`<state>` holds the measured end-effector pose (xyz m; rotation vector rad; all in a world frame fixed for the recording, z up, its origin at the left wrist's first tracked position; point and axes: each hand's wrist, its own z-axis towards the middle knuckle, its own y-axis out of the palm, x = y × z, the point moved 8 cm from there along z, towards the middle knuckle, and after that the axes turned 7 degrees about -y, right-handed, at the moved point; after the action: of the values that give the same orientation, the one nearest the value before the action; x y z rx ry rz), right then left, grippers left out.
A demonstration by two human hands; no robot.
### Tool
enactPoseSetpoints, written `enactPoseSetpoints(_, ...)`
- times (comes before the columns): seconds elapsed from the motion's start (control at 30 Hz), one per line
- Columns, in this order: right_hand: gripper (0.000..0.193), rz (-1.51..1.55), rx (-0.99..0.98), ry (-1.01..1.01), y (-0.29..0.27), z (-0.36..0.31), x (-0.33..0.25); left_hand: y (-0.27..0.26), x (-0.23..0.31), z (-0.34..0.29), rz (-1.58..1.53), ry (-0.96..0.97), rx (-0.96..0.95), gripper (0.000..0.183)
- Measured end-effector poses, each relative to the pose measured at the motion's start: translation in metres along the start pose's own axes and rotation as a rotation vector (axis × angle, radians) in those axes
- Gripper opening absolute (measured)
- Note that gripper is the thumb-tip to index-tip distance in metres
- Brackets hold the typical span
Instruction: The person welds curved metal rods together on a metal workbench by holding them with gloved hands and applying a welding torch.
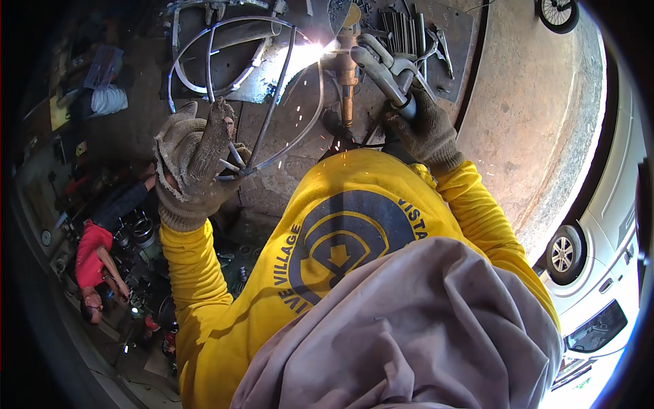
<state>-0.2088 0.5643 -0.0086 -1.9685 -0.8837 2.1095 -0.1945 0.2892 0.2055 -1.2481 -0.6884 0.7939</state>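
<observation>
My left hand [194, 160], in a worn knit glove, is closed around the near end of a bent metal rod frame [320, 112]. The curved, crossing bars of this frame reach up and away toward a blinding welding arc [317, 50], and sparks fall below it. In a similar glove, my right hand [426, 129] grips a welding torch [381, 75], a grey tubular tool with a dark end by the glove. Glare hides the exact spot where tool and metal meet. Just right of the arc stands an orange-brown clamp-like fixture [348, 71] with a vertical shaft.
Metal rods [402, 37] and locking pliers [445, 54] lie on a dark plate at the far right. At left, a person in a red shirt [94, 255] is among machine parts. A white vehicle [596, 238] stands right; a spoked wheel [558, 12] is at the top.
</observation>
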Motion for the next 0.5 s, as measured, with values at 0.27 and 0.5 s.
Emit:
enactPoseSetpoints(0.27, 0.052, 0.015, 0.066, -0.094, 0.0025, -0.0018, -0.0021, 0.0029, -0.0041, 0.0004, -0.015, -0.018, -0.071, 0.074)
enactPoseSetpoints(0.5, 0.052, 0.111, 0.032, 0.019, 0.0066, -0.0026, 0.0049, 0.0046, -0.0025, -0.0008, 0.033, -0.033, -0.058, 0.075)
